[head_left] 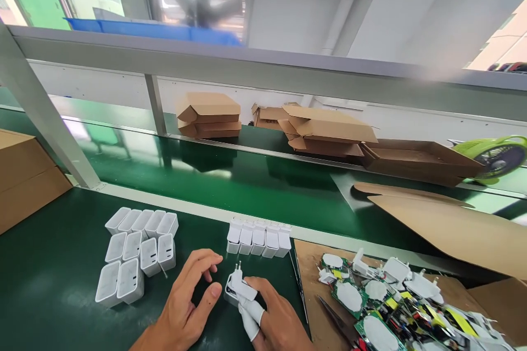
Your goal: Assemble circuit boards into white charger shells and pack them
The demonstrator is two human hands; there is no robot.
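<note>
My left hand (185, 301) hovers open beside the work, thumb and fingers apart, holding nothing. With white covers on some of its fingertips, my right hand (282, 321) grips a white plug piece (236, 279) whose two metal pins point up and away. Under that piece a white charger casing (230, 294) shows in part; whether the two are joined I cannot tell. To the left, several open white casings (130, 279) stand in rows, some with slots in them. Just beyond my hands, a row of white chargers (258, 238) lines the table's back edge.
On the right a cardboard tray (307, 274) bears circuit boards (349, 296) and pliers (335, 318). Dark tweezers (299, 285) lie along its left edge. A green conveyor belt (247, 175) runs behind, with cardboard boxes (329, 126) and a green fan (494, 156) beyond.
</note>
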